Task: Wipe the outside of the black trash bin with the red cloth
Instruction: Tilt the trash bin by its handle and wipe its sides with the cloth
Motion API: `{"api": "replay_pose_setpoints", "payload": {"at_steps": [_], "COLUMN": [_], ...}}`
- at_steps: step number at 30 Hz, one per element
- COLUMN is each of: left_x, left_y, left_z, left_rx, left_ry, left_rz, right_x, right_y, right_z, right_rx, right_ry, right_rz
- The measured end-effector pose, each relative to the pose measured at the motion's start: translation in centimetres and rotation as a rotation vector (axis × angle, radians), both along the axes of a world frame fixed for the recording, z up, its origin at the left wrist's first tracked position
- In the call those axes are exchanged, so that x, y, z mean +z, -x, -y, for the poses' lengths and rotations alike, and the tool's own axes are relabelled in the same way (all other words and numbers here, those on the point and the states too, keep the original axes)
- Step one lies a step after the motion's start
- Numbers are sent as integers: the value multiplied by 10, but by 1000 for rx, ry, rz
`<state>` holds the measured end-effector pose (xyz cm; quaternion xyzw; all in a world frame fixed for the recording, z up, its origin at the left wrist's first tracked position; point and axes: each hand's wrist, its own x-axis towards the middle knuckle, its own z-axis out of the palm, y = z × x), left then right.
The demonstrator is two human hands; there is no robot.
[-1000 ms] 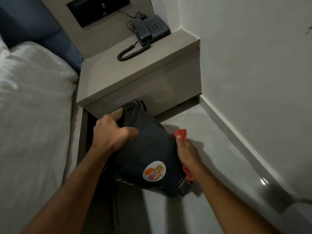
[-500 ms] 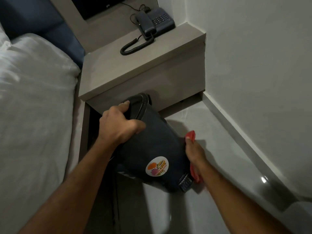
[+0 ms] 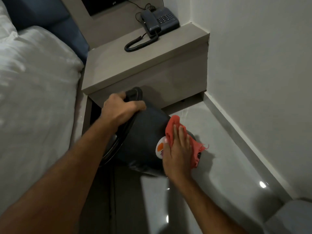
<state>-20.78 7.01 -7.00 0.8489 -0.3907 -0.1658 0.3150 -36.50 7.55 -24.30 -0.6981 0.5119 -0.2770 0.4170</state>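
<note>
The black trash bin (image 3: 143, 141) is tilted over the floor, its rim toward the nightstand and its base toward me. My left hand (image 3: 121, 110) grips the bin's rim. My right hand (image 3: 177, 149) lies flat on the bin's side and presses the red cloth (image 3: 172, 129) against it. The cloth covers part of a round white and orange sticker (image 3: 159, 147). A frayed end of the cloth hangs off to the right of the hand.
A grey nightstand (image 3: 135, 68) stands just behind the bin, with a dark corded telephone (image 3: 158, 19) on top. A bed with white linen (image 3: 33, 98) fills the left. The white wall and skirting (image 3: 244, 142) run along the right. Glossy grey floor lies below.
My right hand has moved with the red cloth from the bin's right side onto its upper face, over the sticker. The bin has tipped a little more and the view has shifted.
</note>
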Motion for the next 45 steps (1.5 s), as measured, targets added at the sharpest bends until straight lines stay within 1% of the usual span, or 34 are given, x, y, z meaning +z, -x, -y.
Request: {"api": "replay_pose_setpoints", "payload": {"at_steps": [1, 2, 4, 5, 6, 7, 9, 11, 13, 14, 16, 17, 18, 20, 22, 23, 25, 28, 30, 33, 35, 37, 38, 40, 43, 44, 45], "left_x": [7, 11, 10, 8, 4, 1, 1, 3, 2, 1, 1, 1, -1, -5, -5, -4, -2, 1, 1, 0, -3, -3, -2, 2, 5, 5, 6], "left_y": [-3, -10, -21, -23, -26, -29, -28, -24, -13, -5, 8, 10, 11, 5, -6, -11, -13, -4, 1, 6, 5, 3, 1, -3, -13, -16, -19], "left_z": [-6, -14, -35, -45, -51, -54, -57, -53, -39, -30, -17, -16, -17, -28, -38, -41, -42, -35, -26, -13, -10, -6, -4, 0, -4, -6, -7], "left_rx": [-139, -282, -514, -579, -580, -562, -521, -444, -314, -240, -147, -148, -187, -332, -478, -513, -514, -472, -383, -186, -125, -110, -112, -114, -90, -87, -87], "left_ry": [-39, -147, -450, -531, -549, -517, -378, -248, -205, -194, -154, -158, -204, -380, -461, -482, -485, -377, -317, -276, -271, -292, -299, -316, -337, -343, -342], "left_rz": [-64, -40, 209, 328, 384, 399, 460, 587, 721, 742, 721, 706, 683, 532, 328, 296, 372, 566, 668, 671, 692, 698, 698, 695, 659, 639, 622], "right_x": [4, 7, 12, 15, 17, 18, 23, 27, 30, 32, 36, 37, 38, 39, 41, 41, 40, 45, 49, 49, 55, 65, 67, 56, 12, -4, -14], "right_y": [-3, -7, -15, -18, -22, -25, -28, -26, -22, -21, -18, -17, -17, -17, -20, -22, -25, -25, -23, -18, -18, -27, -35, -43, -27, -18, -11], "right_z": [4, 7, 14, 15, 17, 18, 24, 33, 38, 39, 43, 47, 51, 59, 61, 61, 64, 73, 72, 65, 58, 46, 37, 14, -13, -11, -2], "right_rx": [-22, -54, -91, -83, -68, -58, -53, -64, -50, -34, -36, -49, -60, -59, -41, -36, -47, -75, -41, 30, 77, 153, 181, 190, 178, 142, 64], "right_ry": [20, 15, -34, -43, -34, -14, 8, -18, -24, -15, -17, -27, -34, -38, -39, -33, -21, -51, -24, 22, -60, -170, -165, -64, 217, 232, 173], "right_rz": [13, 37, 47, 25, -5, -25, -28, 3, 33, 42, 79, 97, 113, 127, 114, 101, 85, 124, 170, 222, 371, 546, 573, 474, 187, 115, 61]}}
